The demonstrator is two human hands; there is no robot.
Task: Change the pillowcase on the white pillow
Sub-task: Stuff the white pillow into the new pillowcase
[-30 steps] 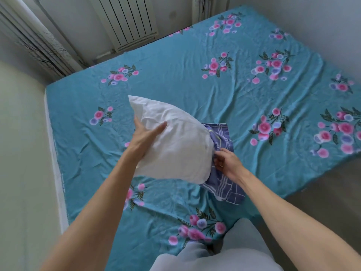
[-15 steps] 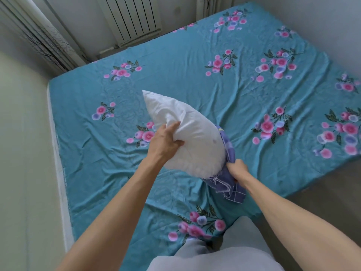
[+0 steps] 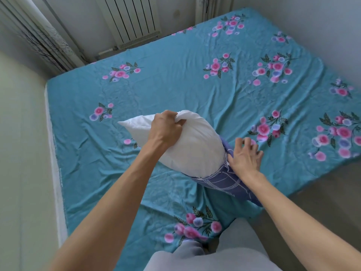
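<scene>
Teal sheet [image 3: 175,90] with pink flower sprays covers the whole bed, and over its near half the action is on. Left hand [image 3: 166,130] is clenched tight on a bunch of the pillow [image 3: 191,145] at its top edge, holding it up off the sheet at a tilt. Down at the low end, the pillow sits in the mouth of a blue checked case [image 3: 224,180] — only that end is in, most of the white is bare. Right hand [image 3: 244,155] has fingers spread, palm pressing on the case's rim just beside the pillow, gripping nothing that I can see.

Looks like the stuffing-in stage, early on. Risk from here: with the right hand loose, the case could slide off the end and drop to the sheet — nothing pins it but that palm. Push too hard from the left and the filling may bunch at the mouth instead of going in, or a corner folds under.

Around them: a white radiator [image 3: 132,22] on the far wall beyond the left hand, a curtain [image 3: 39,40] off to its left, the person's grey-clad knees [image 3: 205,257] below both arms. Nothing on the sheet blocks the work.
</scene>
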